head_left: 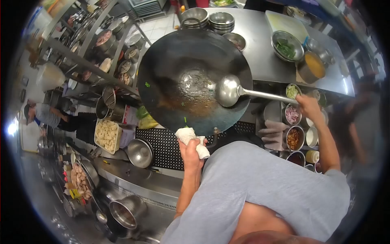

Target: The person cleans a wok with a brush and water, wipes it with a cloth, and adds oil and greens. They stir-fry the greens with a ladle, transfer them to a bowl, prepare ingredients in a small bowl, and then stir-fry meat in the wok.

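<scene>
Evidently, in the head view, the left hand (191, 151), low in the middle of the frame, has its grip closed around a folded white cloth (186, 134). The cloth is at the near rim of a large dark wok (162, 69); whether the fingers pinch the rim through it, I cannot tell. The right hand (309, 106), right of centre, has its grip clenched on the end of the handle of a metal ladle (228, 91).

The wok fills the upper middle of the frame, its inside shiny and wet at the centre, with brownish residue below that and a few green scraps (147, 84). The ladle's bowl lies over the right part of the wok, and its handle slants out past the rim.

At the upper right, a steel bench (255, 40) carries stacked metal bowls (222, 26), a pale board (280, 21), a bowl of green leaves (285, 48) and a pot of orange contents (315, 65). Beneath the right hand is a container of chopped pinkish pieces (291, 114), with a container of brown pieces (293, 138) below it. At the left stand a tub of pale pieces (107, 136) and a wide metal bowl (140, 153); farther left is another person (46, 114).
</scene>
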`<state>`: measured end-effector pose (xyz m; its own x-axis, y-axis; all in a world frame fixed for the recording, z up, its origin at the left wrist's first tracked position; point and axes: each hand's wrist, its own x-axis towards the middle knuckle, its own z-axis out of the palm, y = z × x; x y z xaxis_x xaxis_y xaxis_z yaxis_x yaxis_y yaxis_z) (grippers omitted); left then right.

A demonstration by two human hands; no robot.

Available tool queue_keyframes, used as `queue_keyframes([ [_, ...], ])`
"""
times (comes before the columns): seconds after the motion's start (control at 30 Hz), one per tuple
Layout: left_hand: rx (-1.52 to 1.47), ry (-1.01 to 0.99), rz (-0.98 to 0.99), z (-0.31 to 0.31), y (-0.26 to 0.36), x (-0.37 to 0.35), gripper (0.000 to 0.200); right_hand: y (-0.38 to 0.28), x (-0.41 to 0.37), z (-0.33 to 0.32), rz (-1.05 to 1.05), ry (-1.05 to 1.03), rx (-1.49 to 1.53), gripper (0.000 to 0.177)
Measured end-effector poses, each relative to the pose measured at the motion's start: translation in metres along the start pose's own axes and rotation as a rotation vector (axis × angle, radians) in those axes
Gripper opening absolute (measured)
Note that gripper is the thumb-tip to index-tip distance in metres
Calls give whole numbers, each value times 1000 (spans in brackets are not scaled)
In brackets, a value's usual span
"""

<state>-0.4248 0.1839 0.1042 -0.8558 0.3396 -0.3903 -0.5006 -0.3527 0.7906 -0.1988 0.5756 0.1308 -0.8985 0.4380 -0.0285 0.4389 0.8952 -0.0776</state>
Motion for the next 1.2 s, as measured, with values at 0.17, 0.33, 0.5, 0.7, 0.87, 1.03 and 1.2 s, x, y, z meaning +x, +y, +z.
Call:
queue_keyframes([
  [0.17,-32,56,4,34,5,-7,42,-12,9,-8,35,30,50,22],
  [0.33,21,29,89,36,-1,15,39,66,-17,-39,139,140,-145,22],
  [0.5,39,-15,132,28,-4,27,35,106,-59,-138,259,423,-411,20],
  [0.7,-75,138,39,2,13,8,36,17,-67,-110,309,298,217,36],
  [0.87,256,50,245,-111,-1,-19,43,-126,-25,72,-1,-97,1085,24],
  [1.03,-179,470,-19,-114,17,-60,31,-205,22,113,-176,-567,1133,26],
  [1.2,-132,796,220,-152,-4,-96,33,-285,101,96,-587,-651,1063,39],
])
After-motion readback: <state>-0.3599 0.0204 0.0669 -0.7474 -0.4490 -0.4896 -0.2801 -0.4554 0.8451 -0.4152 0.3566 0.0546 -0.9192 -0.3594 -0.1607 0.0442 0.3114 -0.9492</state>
